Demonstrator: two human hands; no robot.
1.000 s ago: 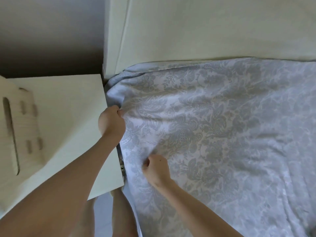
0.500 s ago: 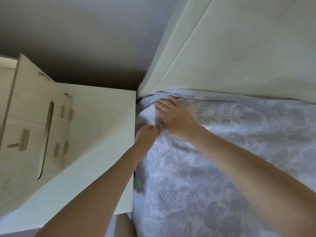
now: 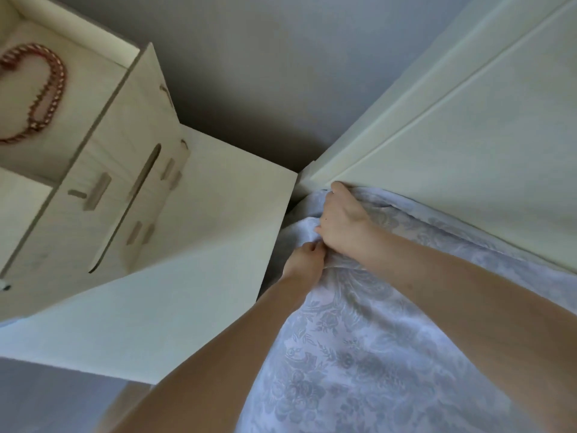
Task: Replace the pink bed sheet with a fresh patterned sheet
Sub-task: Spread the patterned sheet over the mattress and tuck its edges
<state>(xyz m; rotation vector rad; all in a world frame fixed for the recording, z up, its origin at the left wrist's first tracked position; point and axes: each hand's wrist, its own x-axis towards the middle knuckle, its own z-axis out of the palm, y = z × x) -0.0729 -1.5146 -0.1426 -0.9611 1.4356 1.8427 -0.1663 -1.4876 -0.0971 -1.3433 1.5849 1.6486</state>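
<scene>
The right hand [image 3: 343, 223] gripped the bunched patterned sheet [image 3: 359, 354] at the mattress corner, against the headboard [image 3: 452, 151]; the left hand [image 3: 304, 259] pinched the sheet's edge just behind it, beside the nightstand [image 3: 203, 245], so the right lay nearer that corner

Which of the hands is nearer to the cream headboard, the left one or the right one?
Right. The right hand is at the foot of the headboard, at the corner of the patterned sheet; the left hand sits nearer the person, at its side edge.
</scene>
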